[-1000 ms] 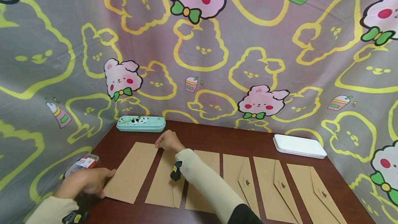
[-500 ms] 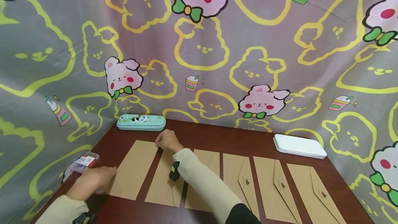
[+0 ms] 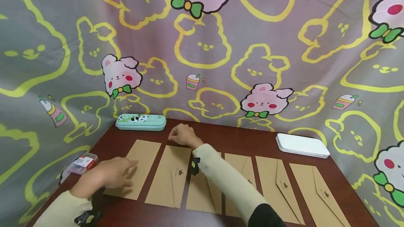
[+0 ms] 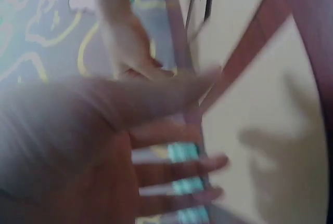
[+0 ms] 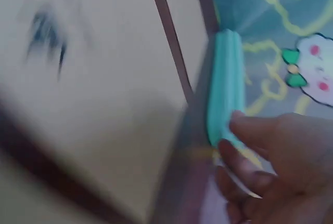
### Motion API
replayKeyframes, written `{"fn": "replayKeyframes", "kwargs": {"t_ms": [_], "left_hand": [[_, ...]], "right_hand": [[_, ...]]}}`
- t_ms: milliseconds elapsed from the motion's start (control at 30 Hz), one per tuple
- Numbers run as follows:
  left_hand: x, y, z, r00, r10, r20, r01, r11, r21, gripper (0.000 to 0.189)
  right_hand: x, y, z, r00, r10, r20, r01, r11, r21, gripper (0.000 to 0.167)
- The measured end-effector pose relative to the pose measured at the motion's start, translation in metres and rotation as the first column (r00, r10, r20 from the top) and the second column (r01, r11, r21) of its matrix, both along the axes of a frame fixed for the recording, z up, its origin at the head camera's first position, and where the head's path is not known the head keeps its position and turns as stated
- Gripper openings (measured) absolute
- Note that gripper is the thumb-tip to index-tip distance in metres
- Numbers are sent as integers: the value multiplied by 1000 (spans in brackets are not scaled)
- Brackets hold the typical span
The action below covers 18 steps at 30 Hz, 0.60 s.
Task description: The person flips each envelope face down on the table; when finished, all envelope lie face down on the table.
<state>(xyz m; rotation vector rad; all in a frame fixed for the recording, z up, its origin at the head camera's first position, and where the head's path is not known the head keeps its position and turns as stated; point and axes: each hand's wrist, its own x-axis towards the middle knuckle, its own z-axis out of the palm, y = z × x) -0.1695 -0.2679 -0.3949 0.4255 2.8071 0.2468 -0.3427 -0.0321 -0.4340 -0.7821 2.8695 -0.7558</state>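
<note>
My left hand point(image 3: 114, 173) hovers over the leftmost kraft paper envelope point(image 3: 144, 155), which lies flap side down or plain side up. Its fingers are spread, and in the left wrist view they cast a shadow on that envelope point(image 4: 260, 115). My right hand point(image 3: 184, 135) is just beyond the far edge of the second envelope point(image 3: 165, 174), whose flap and small dark crown print show. In the right wrist view the thumb and fingers point(image 5: 250, 130) are loosely bent, with nothing between them. Neither hand holds anything.
Several more kraft envelopes point(image 3: 277, 185) lie in a row to the right, some partly hidden by my right sleeve. A mint panda tin point(image 3: 141, 122) stands at the back left, a white case point(image 3: 303, 145) at the back right. A clear plastic box point(image 3: 83, 163) sits at the left edge.
My left hand has left the leftmost envelope's left edge and moved right above it, fingers spreading. My right hand has moved right, away from that envelope's far corner, uncovering the second envelope's print.
</note>
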Motion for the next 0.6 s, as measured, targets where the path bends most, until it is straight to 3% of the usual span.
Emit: {"fn": "replayKeyframes", "kwargs": {"t_ms": [67,133,267,433,500,600], "left_hand": [[1,14,-3,997,-76,9,75,995,62,79],[3,27,-8,993,-114,26,111,990,92,86],[9,45,-16,991,-118,60,115,992,58,101],[6,60,-18,989,-120,89,123,992,-30,106],[4,64,-19,988,-128,83,133,989,-66,102],[2,70,-23,991,-121,59,126,989,-76,76]], "right_hand": [[-2,24,6,1000,16,19,-16,999,40,11],[-1,48,8,998,29,50,-33,997,69,12],[9,80,6,994,37,103,-47,995,93,11],[19,88,0,996,16,92,-26,993,111,26],[21,84,-2,997,15,74,-24,992,124,31],[23,78,-4,999,0,41,-7,986,164,27]]}}
